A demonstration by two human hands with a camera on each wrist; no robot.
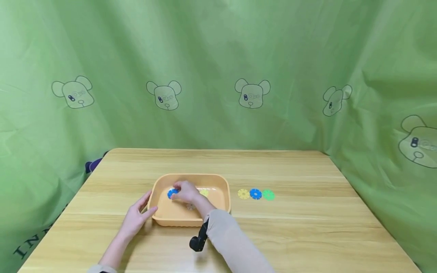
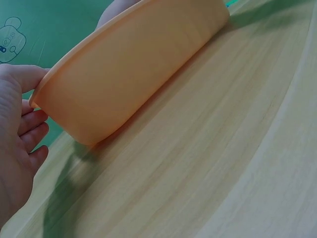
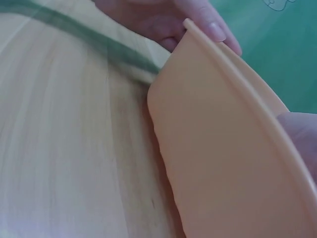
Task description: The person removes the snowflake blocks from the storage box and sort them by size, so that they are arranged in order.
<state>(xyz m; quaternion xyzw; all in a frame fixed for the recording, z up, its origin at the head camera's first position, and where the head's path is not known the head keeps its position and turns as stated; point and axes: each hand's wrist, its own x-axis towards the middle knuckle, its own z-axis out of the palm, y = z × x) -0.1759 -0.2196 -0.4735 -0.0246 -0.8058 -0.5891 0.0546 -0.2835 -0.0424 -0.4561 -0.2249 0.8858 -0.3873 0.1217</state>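
An orange plastic basin (image 1: pixel 177 222) stands on the table. My left hand (image 1: pixel 134 218) holds its left end, thumb over the rim and the other fingers outside, as the left wrist view shows at the basin wall (image 2: pixel 129 69). Inside the basin, my right hand (image 1: pixel 187 192) pinches a blue snowflake disc (image 1: pixel 172 194) by its right side between thumb and finger. A yellow snowflake disc (image 1: pixel 204 192) and a pale, partly covered disc (image 1: pixel 190 207) lie in the basin near that hand. In the right wrist view the basin wall (image 3: pixel 218 129) hides most of the right hand (image 3: pixel 302 141).
To the right of the basin, a yellow disc (image 1: pixel 243 194), a blue disc (image 1: pixel 255 194) and a green disc (image 1: pixel 268 195) lie side by side in a row on the wooden table (image 1: pixel 307 227). Green curtain (image 1: pixel 211 45) surrounds the back and sides.
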